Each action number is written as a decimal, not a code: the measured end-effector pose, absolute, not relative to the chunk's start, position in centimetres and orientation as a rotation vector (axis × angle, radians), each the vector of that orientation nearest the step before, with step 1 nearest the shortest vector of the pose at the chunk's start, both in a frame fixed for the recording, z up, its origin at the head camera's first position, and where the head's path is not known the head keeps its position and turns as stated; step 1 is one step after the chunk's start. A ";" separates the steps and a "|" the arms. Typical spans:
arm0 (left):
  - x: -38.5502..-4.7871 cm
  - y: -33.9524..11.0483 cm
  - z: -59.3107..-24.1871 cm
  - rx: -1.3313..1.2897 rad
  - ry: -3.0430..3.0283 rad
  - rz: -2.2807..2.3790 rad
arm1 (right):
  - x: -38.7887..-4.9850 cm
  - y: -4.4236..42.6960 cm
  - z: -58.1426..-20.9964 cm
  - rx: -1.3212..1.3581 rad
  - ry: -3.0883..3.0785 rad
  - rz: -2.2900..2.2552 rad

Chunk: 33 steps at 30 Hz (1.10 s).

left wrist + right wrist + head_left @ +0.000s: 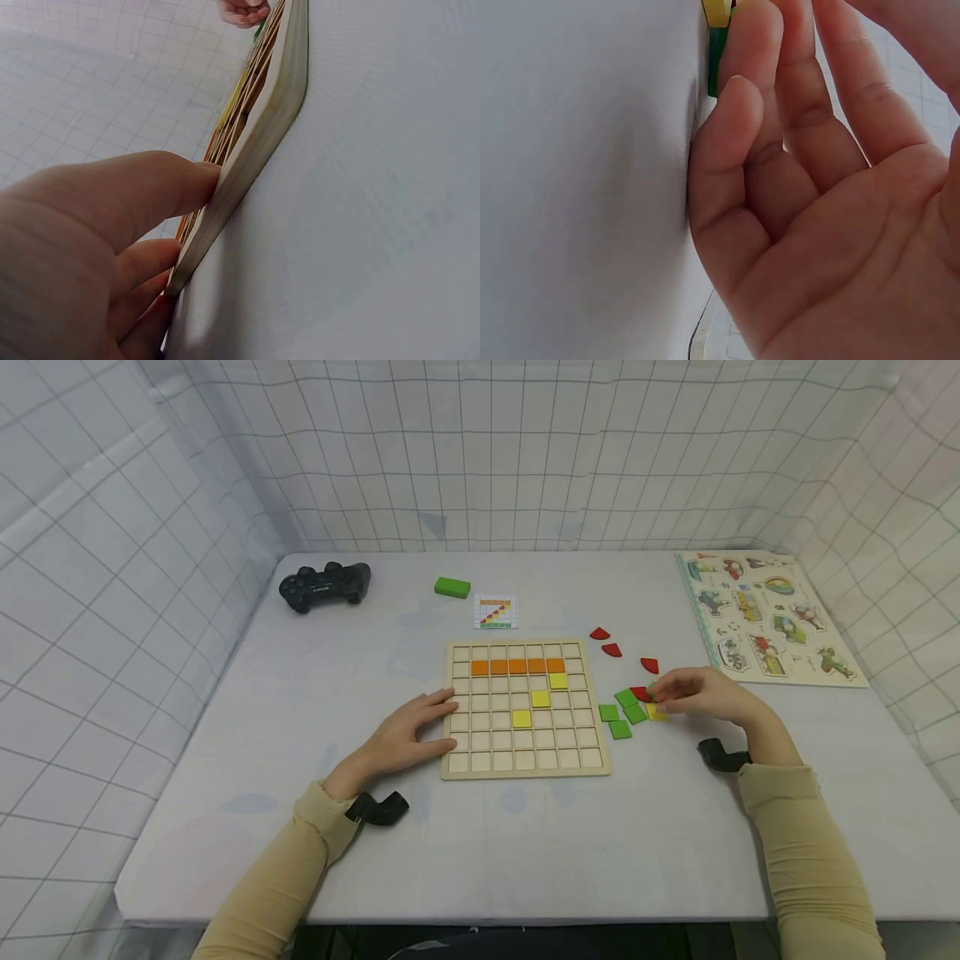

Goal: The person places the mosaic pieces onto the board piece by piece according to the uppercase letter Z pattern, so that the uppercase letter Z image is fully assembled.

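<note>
A wooden grid board (480, 763) lies on the table with a row of orange tiles (517, 667) and a diagonal of yellow tiles (541, 699). My left hand (408, 731) rests along its left edge, fingers extended; the left wrist view shows the thumb touching the rim. To the right of the board, my right hand (697, 697) pinches a small green tile (651, 692) at its fingertips, which partly hide it. Just under those fingers are a loose yellow tile (657, 713) and a red piece (640, 693). Several flat green tiles (634, 714) lie between hand and board.
Behind the board lie a small pattern card (496, 612) and a green block (452, 587). Other red pieces (612, 650) are scattered at the board's upper right. A black game controller (325, 585) sits at the back left, a picture puzzle board (772, 618) at the back right.
</note>
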<state>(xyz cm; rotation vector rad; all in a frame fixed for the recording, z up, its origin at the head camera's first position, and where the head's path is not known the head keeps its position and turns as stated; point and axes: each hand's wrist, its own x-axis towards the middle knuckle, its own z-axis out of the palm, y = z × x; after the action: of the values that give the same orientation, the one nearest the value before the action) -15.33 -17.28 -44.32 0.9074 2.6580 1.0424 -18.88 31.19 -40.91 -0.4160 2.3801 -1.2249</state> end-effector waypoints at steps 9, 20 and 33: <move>-15.3 -17.2 -44.2 0.911 2.652 1.048 | -19.0 31.5 -41.2 -0.420 2.396 -1.200; -15.3 -17.3 -44.3 0.897 2.645 1.042 | -19.1 31.6 -41.6 -0.403 2.418 -1.161; -15.3 -17.3 -44.3 0.905 2.644 1.050 | -18.8 31.4 -41.3 -0.379 2.462 -1.096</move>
<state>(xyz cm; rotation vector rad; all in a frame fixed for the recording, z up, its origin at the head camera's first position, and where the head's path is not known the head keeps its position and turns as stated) -15.34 -17.30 -44.34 0.9047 2.6436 1.0501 -18.84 31.37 -41.35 -0.3788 2.4615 -1.0963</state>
